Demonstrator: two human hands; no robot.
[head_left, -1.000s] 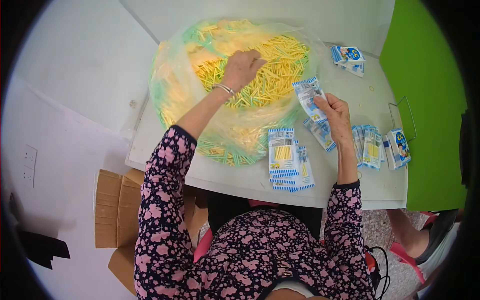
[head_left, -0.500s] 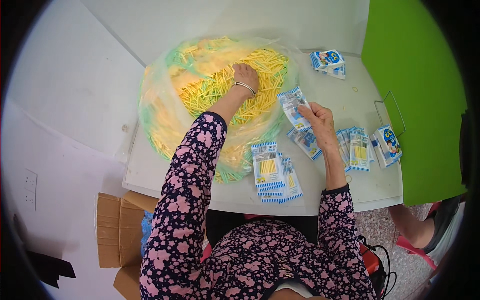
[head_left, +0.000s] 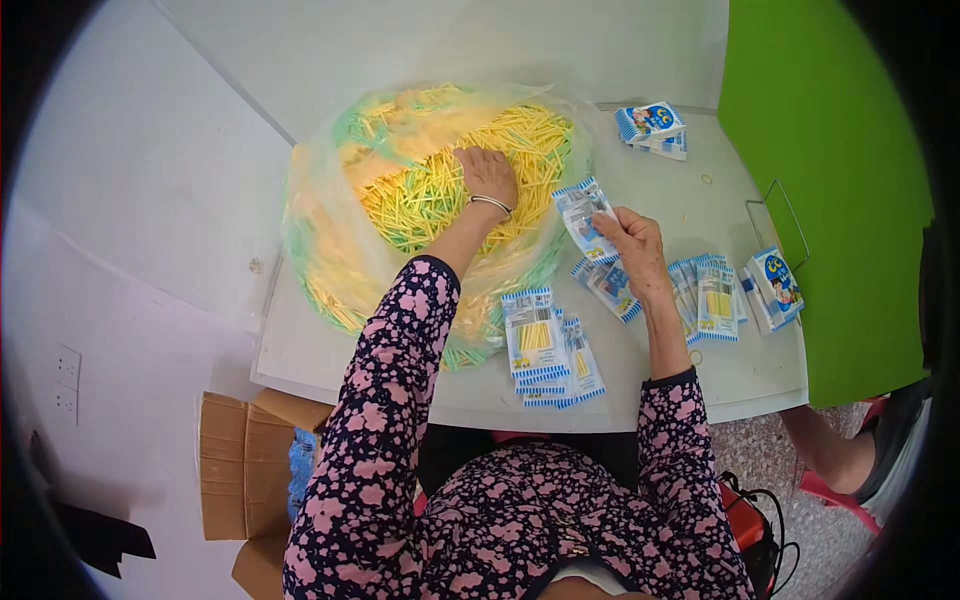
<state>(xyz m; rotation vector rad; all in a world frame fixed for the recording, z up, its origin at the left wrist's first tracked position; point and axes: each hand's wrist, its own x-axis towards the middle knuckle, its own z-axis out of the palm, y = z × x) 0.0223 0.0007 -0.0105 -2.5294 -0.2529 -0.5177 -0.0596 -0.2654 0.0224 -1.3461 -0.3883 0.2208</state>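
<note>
Reaching deeper now, the left hand [head_left: 487, 172] is grasping sticks [head_left: 430, 190] while the right hand [head_left: 632, 240] is pinching an empty packet [head_left: 583, 212].

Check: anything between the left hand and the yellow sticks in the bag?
Nothing visible. The left hand rests directly on the yellow sticks through the open top of the clear plastic bag. The right hand holds an empty packet apart.

Blue-white flat packets [head_left: 545, 345] on table, one [head_left: 583, 215] in right hand [head_left: 635, 250].
</note>
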